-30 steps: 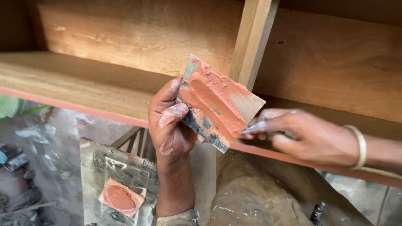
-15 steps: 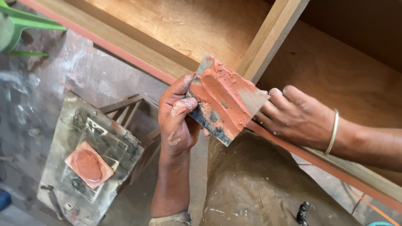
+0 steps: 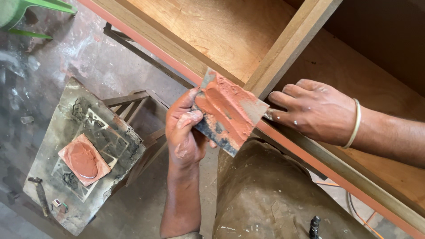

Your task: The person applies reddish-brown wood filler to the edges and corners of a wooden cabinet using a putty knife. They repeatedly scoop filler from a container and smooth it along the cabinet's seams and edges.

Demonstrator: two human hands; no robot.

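Against wooden shelving [image 3: 212, 40], left hand [image 3: 186, 132] gripping putty-smeared blade [image 3: 228, 110]

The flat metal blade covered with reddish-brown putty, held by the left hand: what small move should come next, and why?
Probably the right hand should draw its small tool, mostly hidden under the fingers, across the flat metal blade covered with reddish-brown putty to pick up some paste. The left hand holds the blade tilted and loaded, and the tool's tip already sits at the blade's right edge, beside the wooden cabinet frame.

No packages, labels, signs or screens in view.
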